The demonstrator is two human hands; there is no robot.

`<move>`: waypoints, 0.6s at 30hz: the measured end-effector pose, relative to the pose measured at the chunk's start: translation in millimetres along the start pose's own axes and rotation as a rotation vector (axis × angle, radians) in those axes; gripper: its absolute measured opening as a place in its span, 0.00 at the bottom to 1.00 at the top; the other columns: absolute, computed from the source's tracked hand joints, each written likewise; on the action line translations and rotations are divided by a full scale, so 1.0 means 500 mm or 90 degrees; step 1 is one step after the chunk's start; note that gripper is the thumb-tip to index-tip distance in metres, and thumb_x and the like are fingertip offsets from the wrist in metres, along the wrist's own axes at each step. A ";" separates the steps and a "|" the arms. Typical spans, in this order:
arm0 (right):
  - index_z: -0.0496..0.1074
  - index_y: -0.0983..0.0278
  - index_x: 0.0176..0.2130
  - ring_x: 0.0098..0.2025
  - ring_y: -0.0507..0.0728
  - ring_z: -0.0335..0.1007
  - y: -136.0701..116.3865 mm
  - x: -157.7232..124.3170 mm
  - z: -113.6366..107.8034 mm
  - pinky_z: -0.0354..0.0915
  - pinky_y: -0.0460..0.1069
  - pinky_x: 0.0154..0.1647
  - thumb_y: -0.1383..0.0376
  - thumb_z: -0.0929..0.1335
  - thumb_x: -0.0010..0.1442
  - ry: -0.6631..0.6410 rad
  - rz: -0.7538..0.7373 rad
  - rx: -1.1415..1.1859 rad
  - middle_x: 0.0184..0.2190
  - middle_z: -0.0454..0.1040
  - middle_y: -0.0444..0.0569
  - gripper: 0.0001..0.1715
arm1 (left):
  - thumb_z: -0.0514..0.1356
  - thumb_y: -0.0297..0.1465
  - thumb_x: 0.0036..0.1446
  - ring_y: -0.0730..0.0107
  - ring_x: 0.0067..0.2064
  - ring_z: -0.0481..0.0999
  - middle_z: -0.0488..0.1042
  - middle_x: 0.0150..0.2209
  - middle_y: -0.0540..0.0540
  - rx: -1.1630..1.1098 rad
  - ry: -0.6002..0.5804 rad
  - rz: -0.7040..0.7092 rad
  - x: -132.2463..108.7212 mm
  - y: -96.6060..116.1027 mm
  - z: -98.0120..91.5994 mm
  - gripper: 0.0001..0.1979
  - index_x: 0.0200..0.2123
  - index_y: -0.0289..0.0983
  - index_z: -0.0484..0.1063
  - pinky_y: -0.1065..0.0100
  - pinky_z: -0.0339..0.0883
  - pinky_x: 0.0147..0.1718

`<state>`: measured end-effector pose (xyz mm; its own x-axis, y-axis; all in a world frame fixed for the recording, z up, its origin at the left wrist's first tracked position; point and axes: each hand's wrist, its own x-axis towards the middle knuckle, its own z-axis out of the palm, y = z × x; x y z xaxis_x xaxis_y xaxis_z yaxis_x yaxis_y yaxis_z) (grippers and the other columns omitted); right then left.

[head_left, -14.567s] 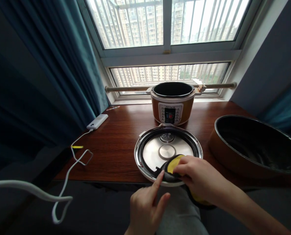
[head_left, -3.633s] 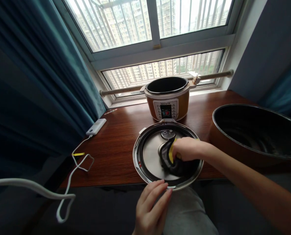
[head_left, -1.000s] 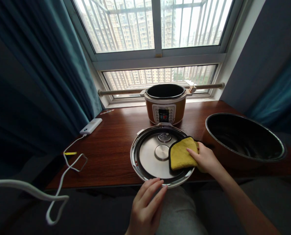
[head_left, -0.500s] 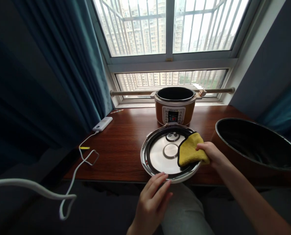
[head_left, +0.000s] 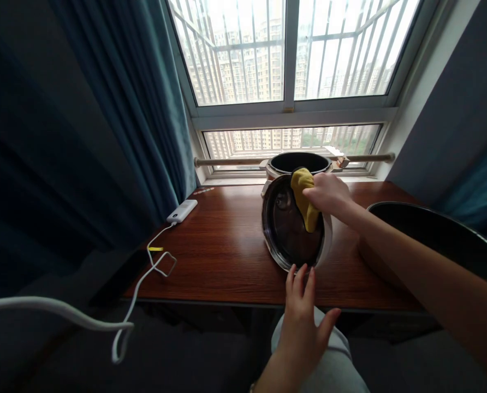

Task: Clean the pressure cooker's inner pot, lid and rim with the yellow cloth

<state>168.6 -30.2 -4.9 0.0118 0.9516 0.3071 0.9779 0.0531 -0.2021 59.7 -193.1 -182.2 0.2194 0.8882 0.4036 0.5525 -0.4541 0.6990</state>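
The round cooker lid (head_left: 286, 229) stands tilted up on its near edge on the wooden table (head_left: 227, 245), its steel underside facing left. My right hand (head_left: 327, 194) grips the lid's upper right rim together with a yellow cloth (head_left: 303, 196) that hangs over the rim. My left hand (head_left: 303, 311) is open, fingers spread, fingertips at the lid's lower edge. Behind the lid the orange cooker base (head_left: 296, 162) stands open by the window.
A large dark inner pot (head_left: 435, 240) sits at the table's right. A white power bank (head_left: 182, 210) with a white cable (head_left: 145, 267) lies at the left edge. Teal curtains (head_left: 116, 109) hang left; a wooden rod (head_left: 227, 161) runs along the window sill.
The lid, flat on the table half a second ago, has been raised onto its edge by my right hand, cloth still in it. My left hand stayed at the near rim.
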 end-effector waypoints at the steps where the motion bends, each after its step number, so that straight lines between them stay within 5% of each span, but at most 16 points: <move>1: 0.76 0.69 0.35 0.40 0.61 0.71 -0.018 0.007 -0.008 0.62 0.47 0.34 0.62 0.64 0.49 -0.001 -0.020 -0.023 0.34 0.75 0.58 0.18 | 0.58 0.38 0.54 0.47 0.64 0.46 0.51 0.62 0.34 -0.021 -0.002 -0.021 0.007 0.009 0.005 0.34 0.61 0.34 0.51 0.44 0.51 0.58; 7: 0.75 0.69 0.38 0.44 0.61 0.70 -0.097 0.010 -0.019 0.61 0.48 0.42 0.64 0.66 0.50 -0.036 -0.143 -0.088 0.37 0.75 0.59 0.16 | 0.56 0.40 0.55 0.52 0.64 0.48 0.47 0.64 0.35 -0.157 -0.034 -0.097 0.015 0.030 0.028 0.37 0.63 0.34 0.45 0.51 0.48 0.61; 13: 0.75 0.70 0.38 0.41 0.62 0.72 -0.175 -0.026 -0.012 0.64 0.52 0.40 0.66 0.66 0.54 -0.018 -0.262 -0.101 0.36 0.75 0.61 0.14 | 0.56 0.39 0.55 0.56 0.65 0.42 0.43 0.65 0.40 -0.221 -0.006 -0.104 0.002 0.022 0.055 0.38 0.64 0.36 0.42 0.51 0.41 0.62; 18: 0.72 0.78 0.43 0.35 0.66 0.73 -0.260 -0.108 0.038 0.67 0.57 0.27 0.76 0.57 0.58 -0.001 -0.364 -0.073 0.36 0.74 0.68 0.19 | 0.58 0.39 0.53 0.55 0.63 0.52 0.53 0.63 0.39 -0.341 0.100 -0.182 -0.038 -0.038 0.055 0.31 0.59 0.36 0.57 0.52 0.46 0.61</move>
<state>37.0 -82.7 -13.1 -0.5254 0.7817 0.3362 0.8449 0.5259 0.0977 67.3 -199.5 -219.5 -0.0204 0.9773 0.2109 0.0825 -0.2086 0.9745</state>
